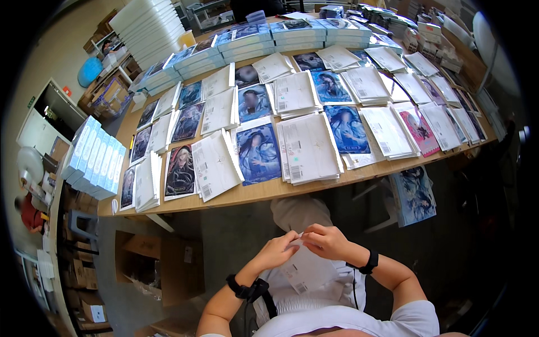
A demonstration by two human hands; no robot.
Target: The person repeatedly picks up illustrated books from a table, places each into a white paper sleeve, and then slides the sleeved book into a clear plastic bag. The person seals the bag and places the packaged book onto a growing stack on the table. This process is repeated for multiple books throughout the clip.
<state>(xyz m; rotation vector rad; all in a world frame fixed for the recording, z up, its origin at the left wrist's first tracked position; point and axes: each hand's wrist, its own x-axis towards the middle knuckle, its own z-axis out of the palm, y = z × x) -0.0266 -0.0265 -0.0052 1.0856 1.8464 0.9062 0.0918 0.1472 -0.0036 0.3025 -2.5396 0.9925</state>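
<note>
A white envelope [307, 271] with a barcode at its lower corner hangs over my lap. My left hand [276, 251] pinches its upper edge. Close beside it, my right hand [327, 241] also has thumb and fingers closed on that edge. My fingertips nearly meet there and hide the top of the envelope. In front of me, the wooden table [252, 195] bears rows of similar white envelope stacks [309, 147], each lying beside illustrated cards such as a blue card [258, 153] and a dark card [181, 171].
Blue-white boxes [242, 46] line the table's far side; more boxes [94, 157] stand at its left. An open cardboard box [160, 264] sits on the floor at left. A picture-covered pack [414, 196] is below the table's right edge. Another person [32, 214] is at far left.
</note>
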